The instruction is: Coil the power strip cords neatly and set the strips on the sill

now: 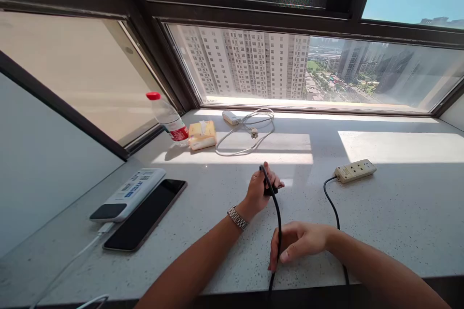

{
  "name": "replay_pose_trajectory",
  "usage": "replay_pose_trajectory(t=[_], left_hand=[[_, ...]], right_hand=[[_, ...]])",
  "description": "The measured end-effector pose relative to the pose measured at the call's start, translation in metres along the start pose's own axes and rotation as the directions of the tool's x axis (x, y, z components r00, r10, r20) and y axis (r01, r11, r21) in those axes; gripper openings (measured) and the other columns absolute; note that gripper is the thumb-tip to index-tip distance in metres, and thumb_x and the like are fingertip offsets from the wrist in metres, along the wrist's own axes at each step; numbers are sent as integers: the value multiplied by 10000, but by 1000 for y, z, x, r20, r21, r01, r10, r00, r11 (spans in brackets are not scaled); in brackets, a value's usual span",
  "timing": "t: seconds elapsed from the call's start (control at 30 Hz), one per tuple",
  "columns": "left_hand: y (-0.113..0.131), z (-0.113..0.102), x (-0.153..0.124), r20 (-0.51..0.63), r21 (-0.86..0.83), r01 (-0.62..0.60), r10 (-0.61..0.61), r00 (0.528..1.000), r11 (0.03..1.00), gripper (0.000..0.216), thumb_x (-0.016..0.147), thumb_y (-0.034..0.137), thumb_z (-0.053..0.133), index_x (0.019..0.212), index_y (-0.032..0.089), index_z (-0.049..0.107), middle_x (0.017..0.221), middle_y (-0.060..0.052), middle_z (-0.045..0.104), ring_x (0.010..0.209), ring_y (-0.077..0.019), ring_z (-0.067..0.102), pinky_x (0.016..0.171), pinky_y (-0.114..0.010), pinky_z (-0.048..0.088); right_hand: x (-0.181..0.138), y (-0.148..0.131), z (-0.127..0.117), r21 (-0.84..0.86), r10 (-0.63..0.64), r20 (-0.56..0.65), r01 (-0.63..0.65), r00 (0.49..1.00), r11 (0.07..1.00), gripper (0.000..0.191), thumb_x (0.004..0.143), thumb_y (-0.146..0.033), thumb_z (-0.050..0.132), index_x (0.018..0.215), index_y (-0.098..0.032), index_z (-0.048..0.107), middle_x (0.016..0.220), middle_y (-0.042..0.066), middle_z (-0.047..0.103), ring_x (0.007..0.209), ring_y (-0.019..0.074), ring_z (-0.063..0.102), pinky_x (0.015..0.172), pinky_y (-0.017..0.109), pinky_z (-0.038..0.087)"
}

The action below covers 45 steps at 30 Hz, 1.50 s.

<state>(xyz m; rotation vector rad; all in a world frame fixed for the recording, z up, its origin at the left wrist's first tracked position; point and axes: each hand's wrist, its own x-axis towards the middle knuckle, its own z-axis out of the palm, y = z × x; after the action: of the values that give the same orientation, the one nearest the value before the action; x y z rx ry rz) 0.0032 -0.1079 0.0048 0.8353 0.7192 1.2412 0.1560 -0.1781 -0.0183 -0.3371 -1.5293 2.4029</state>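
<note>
My left hand, with a metal-banded watch on its wrist, is closed around a black plug just above the counter. From it a black cable arcs up and bends down toward the counter's front edge. Lower down, my right hand curls its fingers and thumb around this cable. A beige power strip lies to the right, its own black cord running behind my right forearm. Whether both black lengths are one cord is hidden below the edge.
On the left, a white power bank lies beside a dark phone, a white cable plugged in. Farther back are a red-capped bottle, a tissue pack and a coiled white extension cord. Windows border the pale counter.
</note>
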Motion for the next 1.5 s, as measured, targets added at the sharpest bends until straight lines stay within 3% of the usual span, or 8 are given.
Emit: replay_pose_trajectory(t=[0.13, 0.33, 0.4, 0.5, 0.6, 0.93, 1.17, 1.5], left_hand=[[29, -12, 7, -101, -192, -50, 31, 994, 980, 658, 806, 669, 593, 512, 177, 269, 438, 73, 228, 479, -83, 394, 642, -296, 542], [54, -30, 4, -132, -329, -163, 126, 983, 930, 568, 819, 623, 602, 558, 175, 371, 520, 51, 362, 561, -95, 494, 659, -277, 547], [48, -28, 0, -24, -300, -86, 83, 996, 950, 552, 789, 643, 622, 577, 178, 413, 550, 41, 413, 552, -106, 505, 589, -274, 528], [31, -21, -4, 196, -189, 55, -17, 981, 981, 559, 721, 699, 651, 614, 176, 483, 560, 34, 460, 485, -108, 480, 512, -291, 493], [16, -14, -5, 292, -80, 118, -90, 952, 990, 613, 668, 775, 634, 632, 172, 528, 532, 33, 470, 457, -116, 474, 529, -330, 499], [2, -18, 1, 40, 163, 33, -40, 998, 986, 603, 697, 749, 617, 671, 147, 605, 628, -48, 610, 696, -201, 626, 745, -363, 522], [-9, -14, -6, 239, 443, 2, -120, 964, 896, 441, 631, 521, 791, 799, 146, 628, 655, -22, 627, 620, -152, 598, 616, -269, 457], [-18, -4, -14, 386, 391, -167, 4, 923, 905, 432, 608, 537, 824, 723, 132, 728, 719, -49, 585, 650, -131, 520, 587, -261, 419]], right_hand=[[2, 3, -2, -14, 137, 5, -137, 991, 991, 498, 661, -509, 812, 936, -139, 623, 747, 5, 623, 699, 117, 607, 683, 250, 456], [-26, -32, -26, -150, 117, -291, -166, 949, 975, 392, 762, -523, 707, 869, -156, 625, 580, -76, 419, 521, 62, 394, 573, 239, 407], [-34, -44, -44, -303, 83, -495, -261, 865, 917, 420, 785, -575, 639, 777, -157, 607, 543, -82, 349, 478, 56, 303, 482, 217, 313], [-40, -51, -71, -485, -156, -775, -419, 612, 767, 480, 776, -620, 578, 613, -173, 518, 504, -73, 311, 460, 60, 254, 450, 225, 192], [-38, -45, -81, -584, -358, -793, -449, 492, 676, 437, 771, -573, 569, 597, -182, 478, 523, -57, 340, 514, 81, 297, 489, 231, 205], [-21, -22, -46, -383, -268, -568, 38, 778, 923, 528, 822, -720, 486, 836, -193, 494, 616, -70, 375, 468, 59, 299, 437, 211, 232], [-7, -11, -36, -396, -297, -640, 27, 708, 918, 663, 740, -856, 434, 614, -206, 418, 471, -91, 240, 413, 51, 213, 394, 212, 171], [5, -2, -30, -297, -61, -711, -220, 701, 929, 776, 614, -961, 376, 575, -191, 462, 434, -48, 405, 348, 88, 424, 338, 229, 320]])
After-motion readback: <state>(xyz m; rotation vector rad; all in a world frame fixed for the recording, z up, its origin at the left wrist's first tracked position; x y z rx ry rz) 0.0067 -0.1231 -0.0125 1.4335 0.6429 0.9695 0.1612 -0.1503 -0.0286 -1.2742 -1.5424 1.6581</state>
